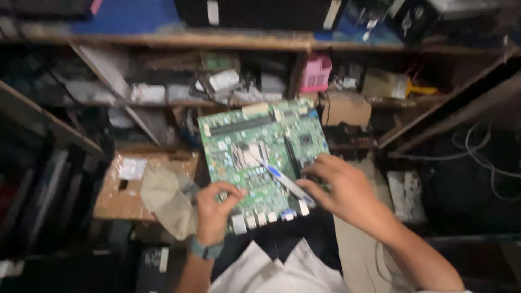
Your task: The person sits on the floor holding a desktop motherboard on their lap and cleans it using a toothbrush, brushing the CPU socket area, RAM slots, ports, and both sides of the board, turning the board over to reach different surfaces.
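Note:
A green computer motherboard (260,146) is held up and tilted in front of cluttered shelves. My left hand (214,211) grips its lower left edge near the metal ports; a dark band sits on that wrist. My right hand (342,187) rests on the board's lower right part and holds a white brush with a blue grip (282,179), its head lying across the board toward the silver processor socket (247,154). The view is blurred.
A cardboard box (135,182) and a pale cloth (165,198) lie lower left. Wooden shelves (217,40) carry a pink basket (316,73), small boxes and parts. Cables (483,157) hang at right. White paper or cloth (277,268) is below.

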